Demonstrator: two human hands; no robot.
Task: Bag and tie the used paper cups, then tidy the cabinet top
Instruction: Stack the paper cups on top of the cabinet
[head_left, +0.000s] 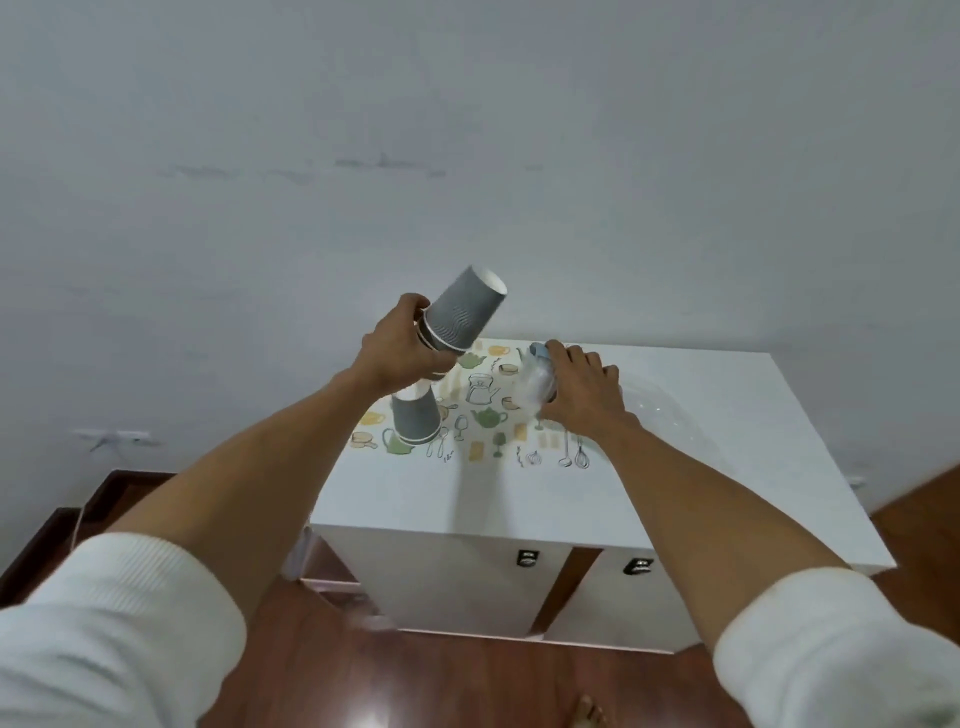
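A: While the person is standing at a white cabinet (597, 499), what is each hand doing?

B: The left hand (402, 345) is holding a nested stack of grey paper cups (462, 314) up in the air, grip curled round the rims, mouths tilted down, probably so they are staying together as one bundle for bagging.

A: Are any cups lying elsewhere?

B: One more upturned grey cup (414, 415) is standing on the counter, just below that hand, on a mat printed with teapots (483, 410).

A: And the other hand?

B: The right hand (579, 389) is resting on the mat, grip closing over a clear plastic bag (532, 387), likely gathering it to receive the cups. The bagging is not yet begun.
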